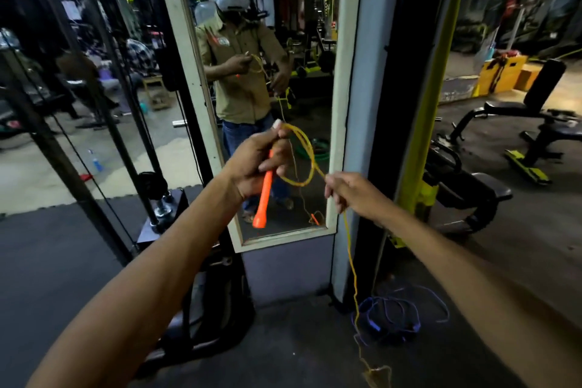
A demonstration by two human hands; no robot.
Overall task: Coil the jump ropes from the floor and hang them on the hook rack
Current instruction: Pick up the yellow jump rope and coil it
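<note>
In the head view, the left hand [252, 164] is clamped around the jump rope's orange plastic handle [264, 195] and one loop of thin yellow cord [307, 157]. The right hand [352, 194] pinches the cord's trailing length, which runs to the floor. Equal loops and steady tension would serve best. A tangled blue rope [390, 318] lies beneath and could snag; no hook rack shows.

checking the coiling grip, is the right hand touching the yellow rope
Touching. The head view shows the right hand pinching the yellow rope, which enters at its fingers and hangs out below them toward the floor.
</note>
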